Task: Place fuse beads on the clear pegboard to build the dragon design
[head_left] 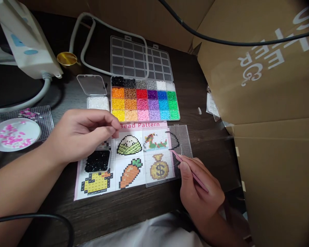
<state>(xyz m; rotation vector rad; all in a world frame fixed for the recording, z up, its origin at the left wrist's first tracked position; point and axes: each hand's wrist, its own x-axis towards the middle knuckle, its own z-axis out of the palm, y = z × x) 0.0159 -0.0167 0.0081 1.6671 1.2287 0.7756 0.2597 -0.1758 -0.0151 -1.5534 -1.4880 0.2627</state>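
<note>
- Right hand (202,187), lower right of frame: grips pink tweezers (177,156) pen-fashion, a hold suited to small beads; tips near the black bead outline (178,138).
- Clear pegboard (185,151), right of centre: lies partly over the pattern sheet (117,161), presumably so the print shows through.
- Left hand (86,133), left of centre: fingers curled, just above the black beads (96,162); cannot tell whether it pinches anything.
- Bead case (179,113), upper centre: opened, colours sorted by compartment, apparently for easy picking.

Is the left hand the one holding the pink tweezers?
No, the right hand holds the pink tweezers, with their tips at the clear pegboard.
</note>
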